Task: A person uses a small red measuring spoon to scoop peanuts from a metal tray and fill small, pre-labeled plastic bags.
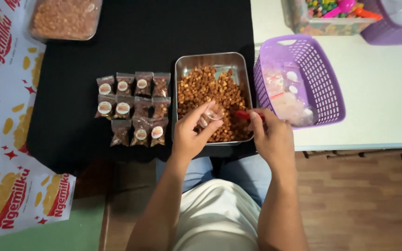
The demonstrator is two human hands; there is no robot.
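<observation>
Over the near edge of the rectangular steel tray (182, 62) of brown roasted snack pieces (210, 90), I see both bare hands at work. My view shows the left hand (192, 135) with its fingers curled around a small clear plastic pouch (214, 113), thumb on one side and forefinger on the other, so the hand is closed on the pouch and holds it just above the snack pieces. Just right of it, the right hand (271, 138) is pinched narrow around a small red scoop (243, 114), of which only the red end shows between the two hands, pointing toward the pouch; I cannot tell whether the scoop touches the pouch.

Left of the left hand, on the black cloth (131, 37), lie three rows of small filled clear bags with round white labels (133, 109), packed close together and just beside the tray. Right of the right hand, a purple perforated plastic basket (324, 83) sits on the white tabletop (382, 93), touching the tray's right side, with empty clear pouches (287, 100) inside it. Well beyond the hands, at the far left, stands a clear plastic tub of brown pieces (65, 18); at the far right, a clear box of multicoloured sweets (324, 16) holds a pink scoop (340, 7). White printed paper with yellow and red graphics (5, 139) lies far left of the left hand.
</observation>
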